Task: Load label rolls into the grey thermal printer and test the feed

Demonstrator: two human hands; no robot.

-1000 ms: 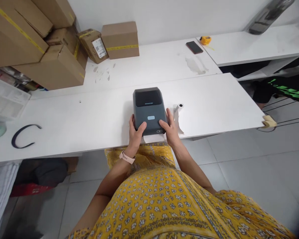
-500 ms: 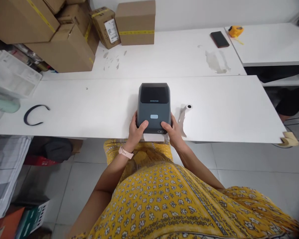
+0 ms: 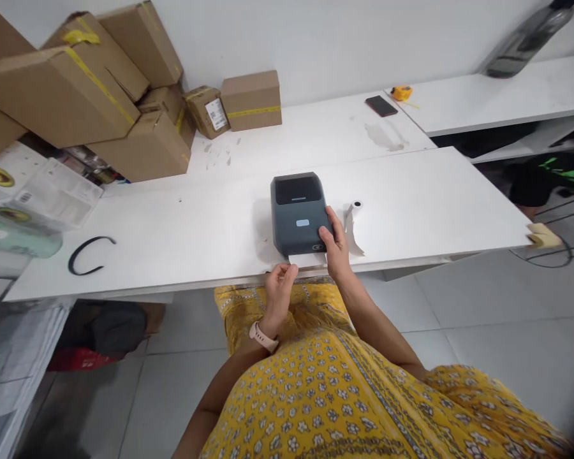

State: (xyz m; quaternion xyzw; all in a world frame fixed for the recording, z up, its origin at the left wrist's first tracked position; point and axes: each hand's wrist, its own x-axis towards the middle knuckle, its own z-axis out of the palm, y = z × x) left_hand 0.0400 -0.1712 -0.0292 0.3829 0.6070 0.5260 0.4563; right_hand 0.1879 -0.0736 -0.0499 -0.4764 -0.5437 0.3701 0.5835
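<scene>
A dark grey label printer [image 3: 291, 217] stands near the front edge of the white table, with a strip of white paper [image 3: 307, 260] sticking out of its front. The thumb of my right hand [image 3: 337, 248] lies on the printer's top and the fingers clasp its right side. At the table's edge my left hand [image 3: 280, 287] pinches the left corner of the paper strip between thumb and curled fingers. Right of the printer lies a small paper roll [image 3: 355, 206] with its end unrolled towards me.
Cardboard boxes [image 3: 143, 146] are stacked at the back left. A black headband [image 3: 71, 258] lies on the left of the table [image 3: 210, 236]. Farther back are a phone [image 3: 381, 106] and a yellow tape measure [image 3: 402, 94]. A dark bottle [image 3: 530, 41] stands at the far right.
My left hand has left the printer's left side and moved down to the paper at its front. My right hand still holds the printer. The camera view has shifted and tilted.
</scene>
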